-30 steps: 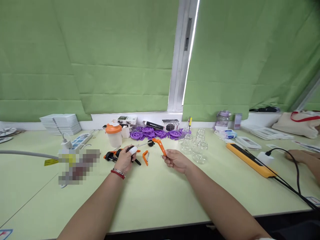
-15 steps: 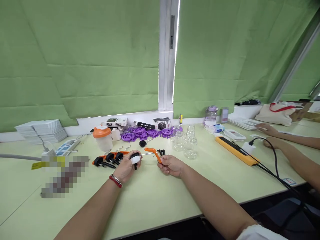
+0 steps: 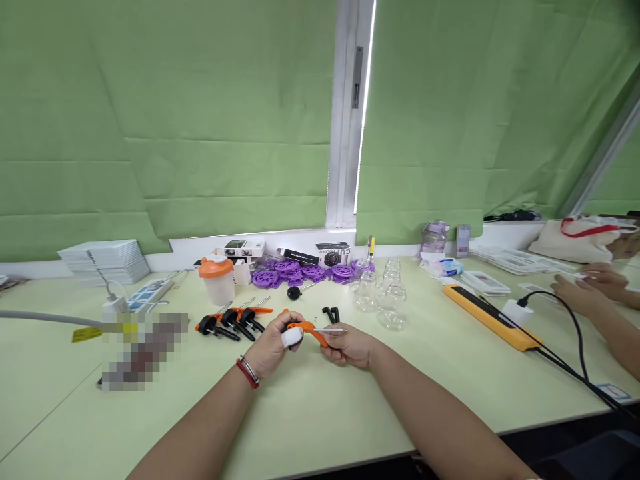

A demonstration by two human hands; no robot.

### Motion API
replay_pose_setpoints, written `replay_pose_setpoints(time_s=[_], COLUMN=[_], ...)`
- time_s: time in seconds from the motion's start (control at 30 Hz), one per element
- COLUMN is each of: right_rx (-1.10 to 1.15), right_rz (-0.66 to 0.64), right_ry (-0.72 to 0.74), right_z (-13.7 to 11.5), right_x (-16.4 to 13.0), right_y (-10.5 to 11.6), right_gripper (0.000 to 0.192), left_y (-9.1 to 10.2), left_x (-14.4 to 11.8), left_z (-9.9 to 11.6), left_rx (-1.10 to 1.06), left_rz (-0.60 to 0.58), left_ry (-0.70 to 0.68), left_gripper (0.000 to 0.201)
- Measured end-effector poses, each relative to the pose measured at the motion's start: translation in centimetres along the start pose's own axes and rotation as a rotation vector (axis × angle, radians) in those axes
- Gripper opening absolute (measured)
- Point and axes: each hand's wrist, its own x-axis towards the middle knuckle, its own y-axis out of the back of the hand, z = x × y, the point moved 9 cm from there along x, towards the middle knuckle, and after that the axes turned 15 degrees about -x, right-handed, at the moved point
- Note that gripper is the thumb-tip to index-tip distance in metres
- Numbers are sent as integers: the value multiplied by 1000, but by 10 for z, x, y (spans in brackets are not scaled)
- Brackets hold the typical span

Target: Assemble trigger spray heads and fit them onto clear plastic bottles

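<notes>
Handle (image 3: 314,331), orange, sits between the left hand (image 3: 273,343), closed on a mostly hidden black part (image 3: 296,347), and the right hand (image 3: 351,346), which pinches the handle's lower end with a metal rod (image 3: 335,331) lying across its fingers. On the counter (image 3: 310,427), three orange-and-black assemblies (image 3: 231,319) lie beyond the left hand, two black pieces (image 3: 331,315) just behind the right hand. Black knob (image 3: 294,293) farther back, near the purple parts (image 3: 287,269); clear jars (image 3: 393,310) stand to the right.

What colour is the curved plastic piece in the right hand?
The curved plastic piece is orange; best seen in head view.
</notes>
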Motion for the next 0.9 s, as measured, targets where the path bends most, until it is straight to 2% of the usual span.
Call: replay_pose_setpoints(time_s=[0.17, 0.3, 0.37, 0.47, 0.53, 0.6, 0.67, 0.77, 0.9], right_rx=[-49, -56, -50, -78, -141, -235, -360, -599, -960], right_rz=[15, 112, 208, 325, 378, 419, 446, 483, 578], right_ry=[-37, -49, -44, -77, -102, -85, -42, 10, 57], right_z=[0, 3, 3, 6, 8, 7, 5, 1, -13], right_x=[1, 4, 5, 7, 7, 9, 11, 14, 20], right_y=[-2, 3, 9, 14, 16, 16, 16, 14, 7], right_gripper=[34, 33, 31, 26, 22, 18, 14, 9, 16], left_y=[-1, 13, 28, 63, 83, 94, 96, 86, 76], left_x=[0, 2, 4, 3, 1, 0, -1, 1, 2], left_z=[-2, 3, 16, 35, 41, 43, 42, 38, 35], left_rx=[-134, -132, -180, -327, -367, -387, -406, -409, -399], left_rz=[68, 143, 201, 372, 460, 506, 527, 485, 447], left_ry=[8, -12, -96, -230, -277, -309, -320, -305, -291], left_gripper=[34, 25, 23, 19, 17, 16, 14, 13, 14])
